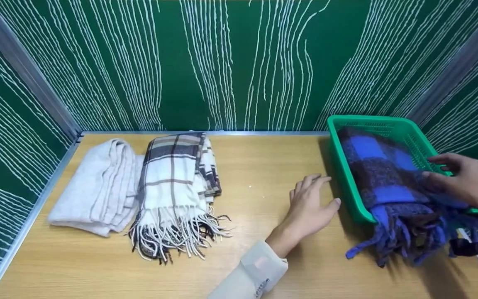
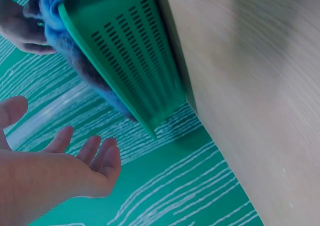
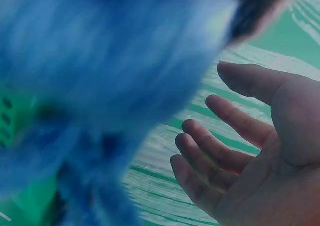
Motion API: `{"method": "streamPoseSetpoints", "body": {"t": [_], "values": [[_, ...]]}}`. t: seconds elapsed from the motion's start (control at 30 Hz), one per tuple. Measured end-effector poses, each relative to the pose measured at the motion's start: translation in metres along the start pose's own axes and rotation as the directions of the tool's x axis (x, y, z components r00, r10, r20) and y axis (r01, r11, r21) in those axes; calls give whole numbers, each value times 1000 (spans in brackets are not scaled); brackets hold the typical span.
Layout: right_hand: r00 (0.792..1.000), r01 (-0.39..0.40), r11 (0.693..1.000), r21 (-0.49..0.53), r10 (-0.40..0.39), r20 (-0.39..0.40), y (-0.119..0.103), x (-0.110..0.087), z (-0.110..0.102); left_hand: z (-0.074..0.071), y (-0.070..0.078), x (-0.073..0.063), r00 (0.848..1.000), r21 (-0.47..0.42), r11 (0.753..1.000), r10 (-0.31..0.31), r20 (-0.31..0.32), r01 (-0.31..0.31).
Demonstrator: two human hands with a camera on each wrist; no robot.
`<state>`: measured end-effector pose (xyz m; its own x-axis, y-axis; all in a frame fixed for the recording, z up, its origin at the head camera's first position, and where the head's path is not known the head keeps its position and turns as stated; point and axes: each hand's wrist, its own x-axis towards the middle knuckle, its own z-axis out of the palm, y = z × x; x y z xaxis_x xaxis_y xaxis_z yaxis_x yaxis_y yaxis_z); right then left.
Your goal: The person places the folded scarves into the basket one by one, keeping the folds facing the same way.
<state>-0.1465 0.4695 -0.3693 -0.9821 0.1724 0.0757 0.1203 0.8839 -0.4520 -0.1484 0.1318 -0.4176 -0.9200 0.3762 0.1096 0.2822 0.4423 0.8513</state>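
In the head view a blue and dark plaid scarf (image 1: 392, 174) lies folded in a green plastic basket (image 1: 347, 182), its fringe hanging over the near rim. My right hand (image 1: 467, 178) hovers at the scarf's right side, fingers loosely bent; in the right wrist view the hand (image 3: 250, 151) is apart from the blurred scarf (image 3: 110, 56). Left of the basket, my left hand (image 1: 311, 205) is spread above the table and holds nothing. The left wrist view shows that hand (image 2: 65, 171) with relaxed fingers, clear of the basket (image 2: 130, 56).
A white and dark plaid scarf (image 1: 170, 178) with a long fringe lies folded on the wooden table (image 1: 259, 166). Beside it on the left is a folded pale grey cloth (image 1: 93, 191). Green panels (image 1: 243, 62) with white wavy lines stand behind and at both sides.
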Motion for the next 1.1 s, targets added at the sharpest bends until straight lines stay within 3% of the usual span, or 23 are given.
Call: {"method": "streamPoseSetpoints", "body": {"t": [0.27, 0.67, 1.1], "values": [[995, 94, 996, 5, -94, -13, -36, -8, 3, -20, -11, -10, 999, -61, 998, 18, -27, -20], [979, 199, 980, 19, -198, -38, -78, -15, 19, -54, -37, -29, 994, -106, 994, -8, -107, -3], [956, 295, 951, 92, -293, -38, -116, -23, 41, -88, -65, -45, 969, -138, 988, -94, -228, 64]]}}
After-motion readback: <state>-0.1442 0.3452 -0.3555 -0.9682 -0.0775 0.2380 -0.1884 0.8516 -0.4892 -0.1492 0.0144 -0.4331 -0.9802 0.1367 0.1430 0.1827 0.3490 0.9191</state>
